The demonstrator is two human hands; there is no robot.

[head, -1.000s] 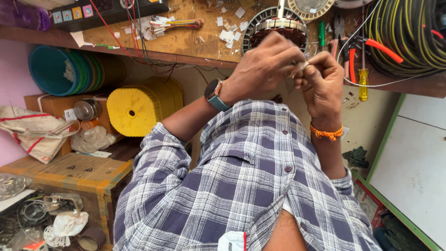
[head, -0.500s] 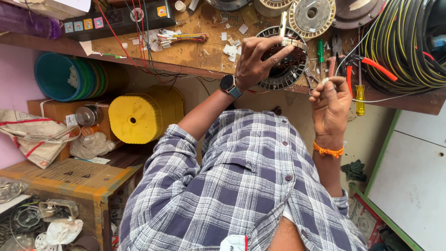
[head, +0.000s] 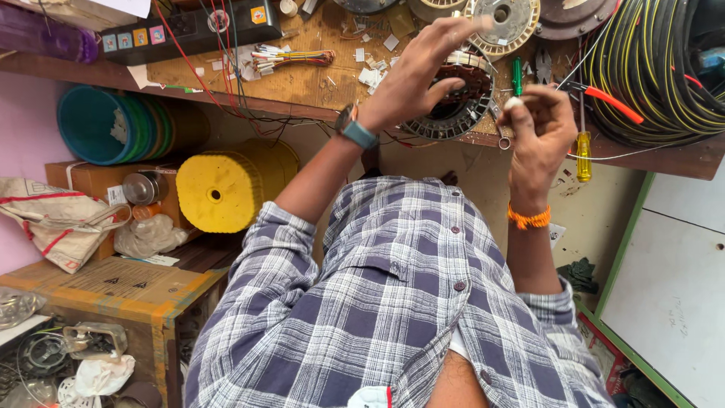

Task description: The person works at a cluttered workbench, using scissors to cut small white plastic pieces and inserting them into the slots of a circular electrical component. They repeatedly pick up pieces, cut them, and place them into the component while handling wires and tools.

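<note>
My left hand point(head: 420, 72), with a watch on the wrist, reaches out over a dark round motor stator point(head: 456, 106) that lies on the wooden bench point(head: 302, 79). Its fingers are spread and slightly blurred, and they hold nothing. My right hand point(head: 541, 130), with an orange thread around the wrist, hovers just right of the stator. Its fingers pinch a small white piece point(head: 513, 102) at their tips. A thin wire point(head: 627, 155) runs off to the right near this hand.
On the bench lie a green screwdriver point(head: 516, 75), a yellow-handled screwdriver point(head: 584, 155), red-handled pliers point(head: 610, 102), a cable coil point(head: 657, 68), a power strip point(head: 189, 30) and paper scraps. Below are a yellow spool point(head: 215, 193), blue-green tubs point(head: 98, 125), a cardboard box point(head: 113, 283) and a white panel point(head: 680, 295).
My two hands were together a second ago. The left hand has since moved away onto the stator and then further up the bench, while the right hand stayed near its place, still pinching.
</note>
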